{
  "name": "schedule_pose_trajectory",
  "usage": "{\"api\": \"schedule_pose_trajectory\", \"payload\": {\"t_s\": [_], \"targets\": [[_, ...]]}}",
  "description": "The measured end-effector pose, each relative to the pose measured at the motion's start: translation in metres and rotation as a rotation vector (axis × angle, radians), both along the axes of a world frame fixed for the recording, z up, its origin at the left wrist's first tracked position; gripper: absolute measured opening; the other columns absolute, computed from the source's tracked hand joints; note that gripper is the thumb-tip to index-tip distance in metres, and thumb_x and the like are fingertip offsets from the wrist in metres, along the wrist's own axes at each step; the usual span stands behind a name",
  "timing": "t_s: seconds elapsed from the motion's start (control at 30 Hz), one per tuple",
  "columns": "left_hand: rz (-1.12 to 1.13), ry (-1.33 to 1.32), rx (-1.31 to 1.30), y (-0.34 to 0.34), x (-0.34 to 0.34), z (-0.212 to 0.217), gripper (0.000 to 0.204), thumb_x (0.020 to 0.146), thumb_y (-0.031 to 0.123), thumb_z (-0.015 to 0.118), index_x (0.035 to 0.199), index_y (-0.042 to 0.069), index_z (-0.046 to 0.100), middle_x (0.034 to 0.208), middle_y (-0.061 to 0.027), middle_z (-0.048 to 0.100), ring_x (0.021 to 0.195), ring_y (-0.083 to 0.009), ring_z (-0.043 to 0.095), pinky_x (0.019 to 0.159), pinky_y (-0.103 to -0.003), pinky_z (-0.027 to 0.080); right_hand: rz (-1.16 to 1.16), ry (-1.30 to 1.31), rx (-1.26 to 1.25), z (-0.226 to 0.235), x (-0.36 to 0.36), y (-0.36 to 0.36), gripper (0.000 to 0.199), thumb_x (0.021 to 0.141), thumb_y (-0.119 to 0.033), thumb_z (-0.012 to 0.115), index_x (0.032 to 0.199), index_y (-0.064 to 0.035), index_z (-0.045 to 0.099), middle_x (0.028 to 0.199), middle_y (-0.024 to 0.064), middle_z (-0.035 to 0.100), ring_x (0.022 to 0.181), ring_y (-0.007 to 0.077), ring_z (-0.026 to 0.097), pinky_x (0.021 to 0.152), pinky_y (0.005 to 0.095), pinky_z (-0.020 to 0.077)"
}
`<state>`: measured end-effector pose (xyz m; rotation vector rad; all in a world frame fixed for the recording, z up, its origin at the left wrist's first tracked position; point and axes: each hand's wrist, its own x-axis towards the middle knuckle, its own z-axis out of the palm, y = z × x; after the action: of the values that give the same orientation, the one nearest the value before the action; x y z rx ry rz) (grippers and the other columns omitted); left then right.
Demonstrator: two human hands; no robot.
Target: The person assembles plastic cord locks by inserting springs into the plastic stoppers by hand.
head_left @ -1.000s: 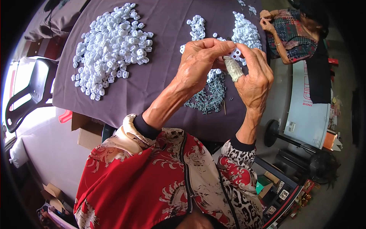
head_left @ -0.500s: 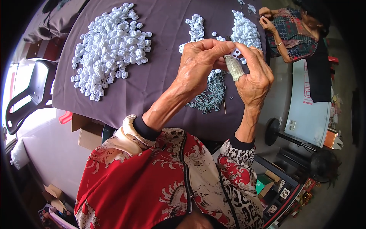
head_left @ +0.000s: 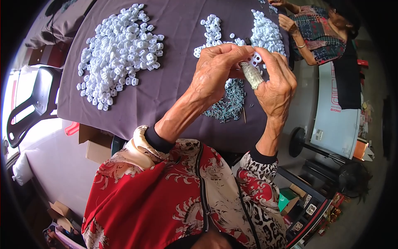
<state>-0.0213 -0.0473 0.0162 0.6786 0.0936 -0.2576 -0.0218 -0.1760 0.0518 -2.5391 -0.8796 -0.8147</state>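
Both my hands meet at the fingertips above the table. My left hand [head_left: 216, 68] is closed in a pinch, thumb and forefinger pressed together, and what lies between them is hidden. My right hand [head_left: 277, 83] curls around a small white plastic piece with holes [head_left: 254, 59], forefinger above and thumb below. A pale, worn cloth finger sleeve [head_left: 251, 75] covers my right thumb. Under the hands lies a heap of small grey-green pins [head_left: 226, 108], partly hidden by my left hand. Beyond them, a band of white pieces [head_left: 213, 29] stretches away across the cloth.
A large heap of white two-holed pieces [head_left: 120, 56] covers the table's left. Another pale heap [head_left: 267, 33] is at the far right, by a co-worker's hand [head_left: 288, 24]. A thin stick [head_left: 244, 115] lies beside the pins. A black chair [head_left: 35, 99] stands left of the table.
My right thumb has tilted slightly to the left, and more of the white piece shows between the fingers. The co-worker's hands have moved apart, one reaching toward the far table.
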Motion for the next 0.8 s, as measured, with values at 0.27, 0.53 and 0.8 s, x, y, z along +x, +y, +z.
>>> {"api": "schedule_pose_trajectory", "payload": {"t_s": [0.27, 0.53, 0.8], "targets": [[-0.008, -0.013, 0.017, 0.001, 0.0019, -0.0026, 0.016, 0.076, 0.014, 0.063, 0.076, -0.002, 0.064, 0.068, -0.0046, 0.056, 0.058, -0.0099, 0.052, 0.057, -0.024, 0.047, -0.011, 0.016, -0.033, 0.0051, 0.0, -0.0008, 0.031, 0.063, 0.0, 0.064, 0.094, -0.0017, 0.059, 0.082, 0.0108, 0.06, 0.077, 0.0282, 0.059, 0.066, 0.0339, 0.0472], [0.043, -0.053, 0.045, -0.0002, 0.0003, -0.0022, 0.017, 0.075, 0.012, 0.063, 0.077, -0.004, 0.064, 0.067, -0.0061, 0.057, 0.058, -0.0102, 0.053, 0.056, -0.024, 0.048, -0.007, 0.02, -0.064, 0.0071, 0.0007, -0.001, 0.03, 0.061, -0.001, 0.067, 0.09, -0.0004, 0.059, 0.079, 0.0105, 0.06, 0.073, 0.0267, 0.059, 0.062, 0.0326, 0.0475], [-0.045, -0.101, 0.132, 0.0035, 0.0016, -0.0046, 0.02, 0.08, 0.016, 0.06, 0.085, -0.003, 0.062, 0.076, -0.0058, 0.06, 0.065, -0.0105, 0.056, 0.064, -0.024, 0.048, 0.044, -0.02, -0.098, 0.0025, 0.0055, -0.0065, 0.034, 0.056, 0.003, 0.067, 0.088, 0.0029, 0.057, 0.075, 0.0114, 0.057, 0.069, 0.0258, 0.057, 0.061, 0.0329, 0.047]]}}
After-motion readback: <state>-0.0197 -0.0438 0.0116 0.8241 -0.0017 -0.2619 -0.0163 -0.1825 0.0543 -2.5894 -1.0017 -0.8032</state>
